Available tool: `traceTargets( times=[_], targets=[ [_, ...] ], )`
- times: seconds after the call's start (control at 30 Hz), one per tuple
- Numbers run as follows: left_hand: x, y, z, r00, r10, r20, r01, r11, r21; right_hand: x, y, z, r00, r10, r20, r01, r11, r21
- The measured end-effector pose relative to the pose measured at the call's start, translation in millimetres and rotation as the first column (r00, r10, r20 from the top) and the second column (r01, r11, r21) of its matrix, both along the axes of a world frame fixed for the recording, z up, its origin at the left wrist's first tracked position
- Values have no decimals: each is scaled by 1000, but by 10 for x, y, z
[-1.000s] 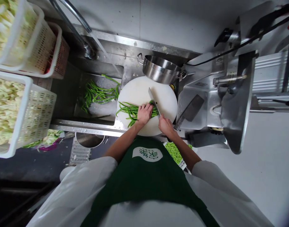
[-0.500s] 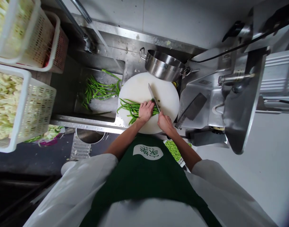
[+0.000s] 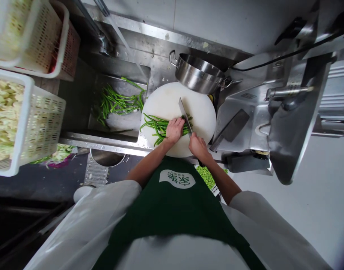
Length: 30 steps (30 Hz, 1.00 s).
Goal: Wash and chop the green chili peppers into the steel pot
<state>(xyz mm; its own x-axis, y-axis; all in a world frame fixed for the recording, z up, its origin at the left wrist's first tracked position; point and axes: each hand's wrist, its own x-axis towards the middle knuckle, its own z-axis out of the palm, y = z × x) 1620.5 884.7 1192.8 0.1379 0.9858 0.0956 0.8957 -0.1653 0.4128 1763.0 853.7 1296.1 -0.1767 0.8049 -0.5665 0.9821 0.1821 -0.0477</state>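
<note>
A bunch of long green beans (image 3: 156, 125) lies across a round white cutting board (image 3: 163, 97). My left hand (image 3: 174, 130) is closed over the bunch near its right end, pressing it to the board. Closed around the handle of a kitchen knife (image 3: 185, 114) is my right hand (image 3: 199, 147). The blade points away from me and stands right beside my left fingertips, at the cut end of the beans. Small cut pieces (image 3: 190, 117) lie just right of the blade.
Water runs into a sink (image 3: 119, 140) holding more green beans (image 3: 115, 101). A steel pot (image 3: 198, 77) stands behind the board. A cleaver (image 3: 235, 127) rests to the right. White baskets (image 3: 45, 127) of cauliflower are at left; a basket of chopped green pieces (image 3: 206, 176) sits below the counter.
The view has shifted slightly. More cut green pieces show beside the blade. Both hands stay in nearly the same place on the board, still holding the beans and the knife.
</note>
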Motion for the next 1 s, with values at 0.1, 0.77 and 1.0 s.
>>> traceTargets(
  times=[0.1, 0.77, 1.0],
  targets=[
    [-9, 0, -3, 1000, 19, 19, -19, 1000, 7, 5, 78, -58, 1000, -16, -10, 17, 1000, 19],
    [-9, -8, 6, 996, 72, 55, -71, 997, -16, 93, -95, 270, 1000, -17, -24, 16, 1000, -12],
    [-23, 3, -54, 992, 110, 61, -110, 994, -4, -169, -122, -51, 994, -73, -86, 71, 997, -23]
  ],
)
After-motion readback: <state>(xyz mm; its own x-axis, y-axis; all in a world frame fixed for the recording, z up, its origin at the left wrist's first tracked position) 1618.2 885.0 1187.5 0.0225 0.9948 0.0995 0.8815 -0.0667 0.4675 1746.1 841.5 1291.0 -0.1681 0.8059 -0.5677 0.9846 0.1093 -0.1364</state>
